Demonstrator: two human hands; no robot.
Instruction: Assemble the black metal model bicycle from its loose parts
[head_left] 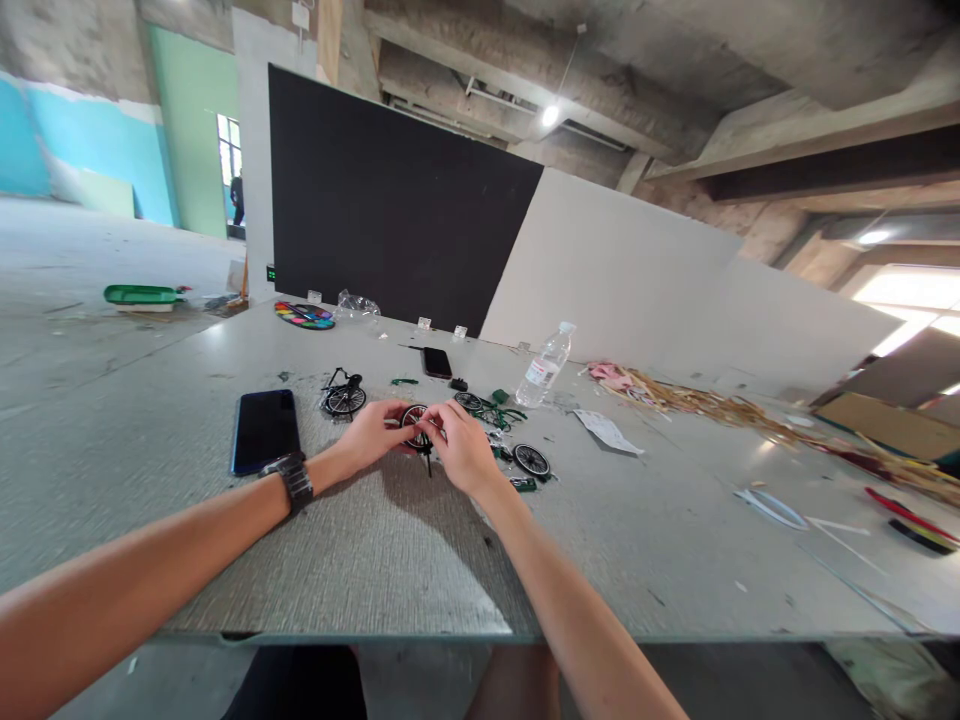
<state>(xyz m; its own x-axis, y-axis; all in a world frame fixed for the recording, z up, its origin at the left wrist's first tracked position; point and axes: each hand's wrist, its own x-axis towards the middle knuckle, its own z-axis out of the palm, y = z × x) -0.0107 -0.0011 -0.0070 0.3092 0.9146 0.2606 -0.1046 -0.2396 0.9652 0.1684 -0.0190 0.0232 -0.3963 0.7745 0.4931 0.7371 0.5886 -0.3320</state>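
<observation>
Both hands meet over the middle of the grey table (375, 560). My left hand (371, 435), with a black watch on the wrist, and my right hand (461, 450) pinch a small black toy bicycle wheel (414, 419) with a thin black rod hanging below it. Another small wheel assembly (343, 398) lies just left of my left hand. To the right of my right hand lie a loose wheel (531, 460) and green bicycle frame pieces (499, 412).
A dark tablet-like phone (264, 430) lies left of my wrist, a second phone (436, 362) farther back. A plastic water bottle (545, 366), a paper sheet (607, 432), straw-like sticks (720, 405) and a colourful palette (304, 316) sit around. A black board stands behind.
</observation>
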